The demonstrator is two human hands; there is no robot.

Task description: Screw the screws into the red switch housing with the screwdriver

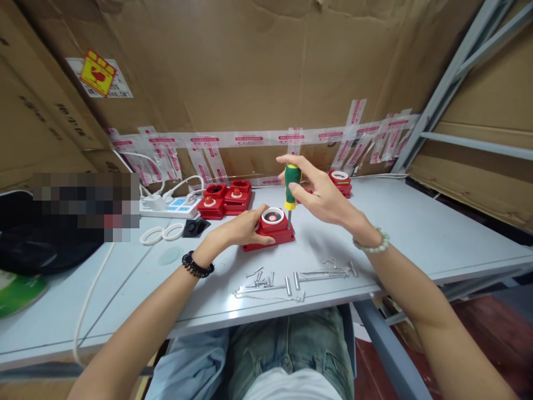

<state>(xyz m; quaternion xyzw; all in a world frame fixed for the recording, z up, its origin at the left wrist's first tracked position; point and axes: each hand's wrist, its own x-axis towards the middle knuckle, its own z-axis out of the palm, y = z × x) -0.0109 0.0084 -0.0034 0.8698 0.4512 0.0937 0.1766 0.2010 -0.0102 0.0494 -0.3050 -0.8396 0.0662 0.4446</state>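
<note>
A red box-shaped housing (275,236) with a white ring on top sits on the table in front of me. My left hand (251,226) is closed around its left side, thumb along the front. In my right hand (318,191) is a green and yellow screwdriver (293,186), held upright by the handle. Its shaft points down at the housing's right corner; the screw under the tip is too small to make out. Close by on the near side lie several loose screws (261,278) and metal rods with thin chains (325,273).
Several red housings (225,200) stand at the back left beside a white power strip (175,206). White rings (152,236), a black square part (195,226) and a clear disc (170,255) lie left. Another red unit (341,183) is back right. Cardboard (258,72) walls the rear.
</note>
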